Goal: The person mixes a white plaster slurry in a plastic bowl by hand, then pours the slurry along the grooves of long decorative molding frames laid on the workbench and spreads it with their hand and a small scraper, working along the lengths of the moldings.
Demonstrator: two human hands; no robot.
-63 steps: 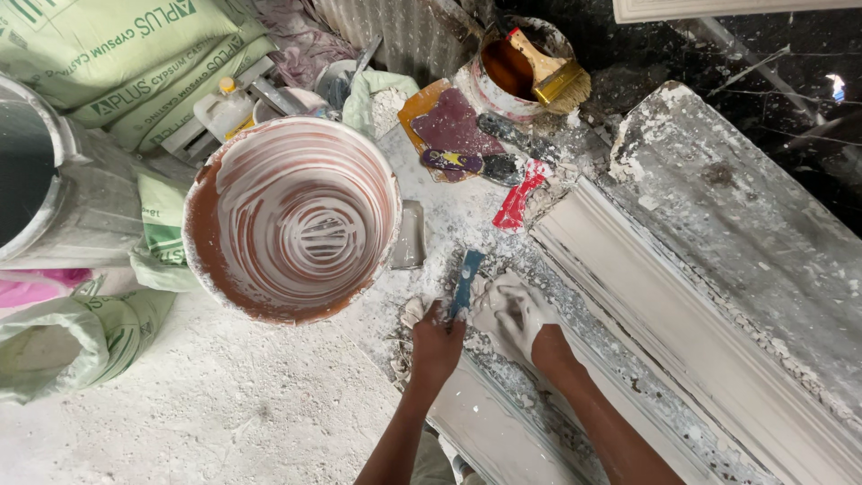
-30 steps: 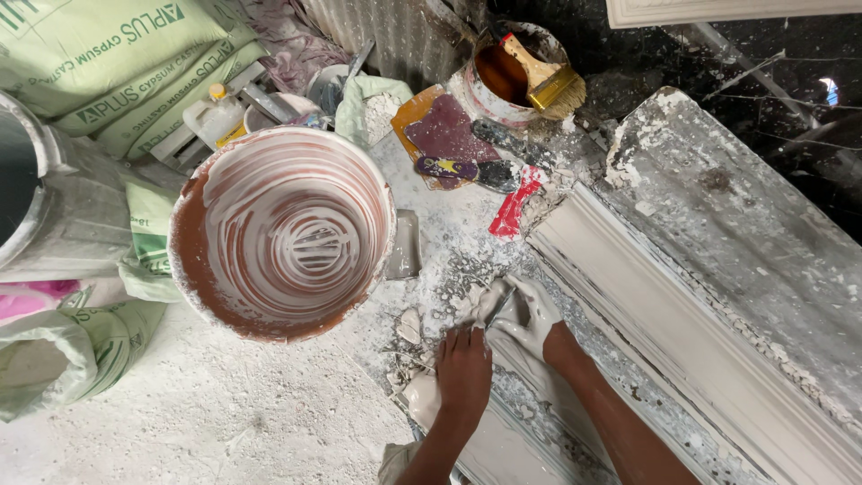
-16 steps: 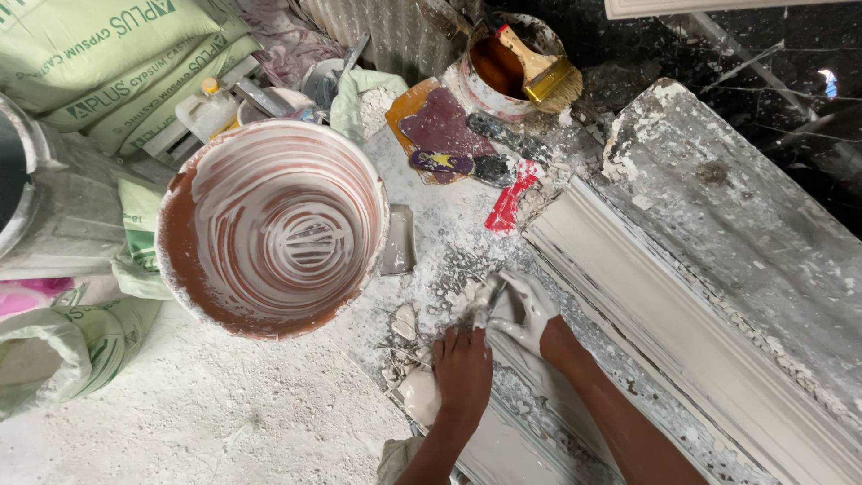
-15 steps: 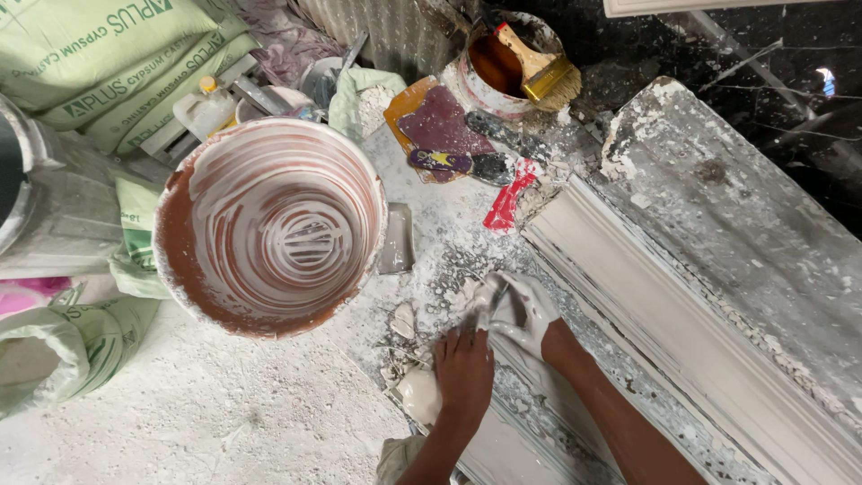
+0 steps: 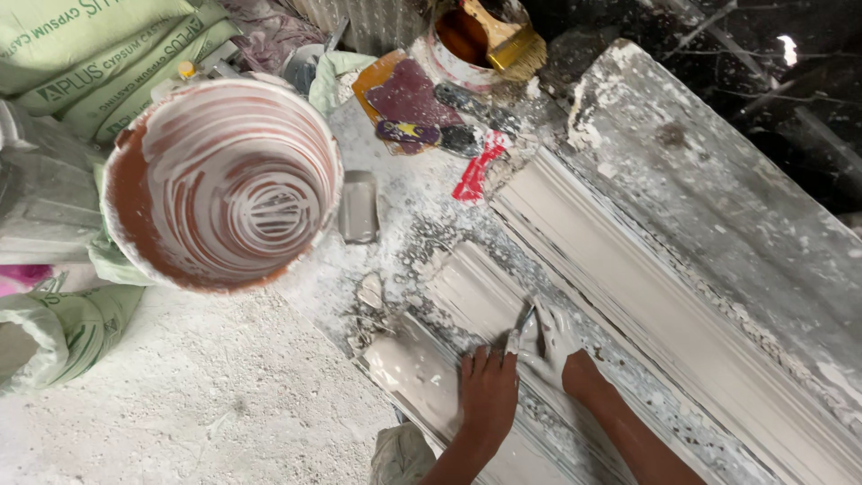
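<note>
Both hands working on the plaster moulding, scraper in the right one.

Left hand [image 5: 488,395] is lying flat, fingers spread, pressing on the wet grey moulding [image 5: 467,305] and not gripping anything. Right hand [image 5: 561,346], caked in plaster, is pinching a thin scraper [image 5: 521,325] and holding its tip against the moulding, just beside the left fingertips. That piece is lying on the crusty floor next to a long cornice [image 5: 664,332]. Up left, a plaster-smeared red bucket [image 5: 220,180] is sitting near green sacks [image 5: 99,45], and a brush [image 5: 503,36] is resting on a tub.
</note>
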